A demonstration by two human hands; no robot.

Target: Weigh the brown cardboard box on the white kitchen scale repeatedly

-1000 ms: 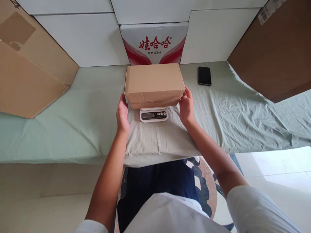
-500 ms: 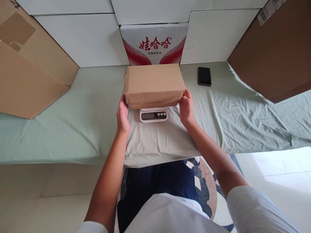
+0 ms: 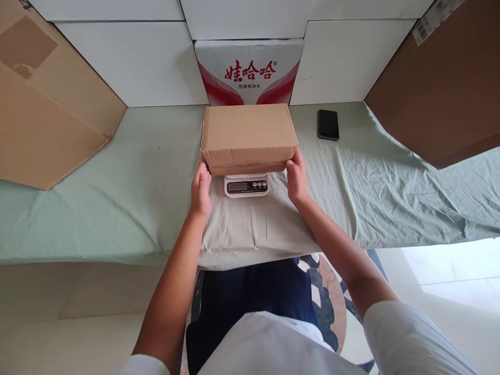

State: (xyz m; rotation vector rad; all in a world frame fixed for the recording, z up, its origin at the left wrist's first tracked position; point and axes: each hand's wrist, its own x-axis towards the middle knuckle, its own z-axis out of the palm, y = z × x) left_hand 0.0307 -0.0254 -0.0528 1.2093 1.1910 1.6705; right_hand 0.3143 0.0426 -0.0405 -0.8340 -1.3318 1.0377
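A closed brown cardboard box [image 3: 250, 127] sits over a small white digital kitchen scale [image 3: 247, 186]. Only the scale's front, with its display and buttons, shows below the box; whether the box's weight rests on it I cannot tell. At the box's lower left corner is my left hand [image 3: 201, 190], gripping it with the fingertips partly hidden behind the side. My right hand [image 3: 297, 177] holds the lower right corner, its thumb against the front face and the other fingers mostly hidden along the side.
A black phone [image 3: 328, 124] lies on the green tablecloth [image 3: 136, 172] to the right. Behind the brown box stands a white and red carton [image 3: 250, 67] against white panels. Large cardboard sheets [image 3: 50, 120] flank the left side, with another brown cardboard piece [image 3: 437, 94] on the right.
Both hands have closed in against the box's lower corners; the left moved right and the right moved slightly left. The box and scale look nearly unmoved.
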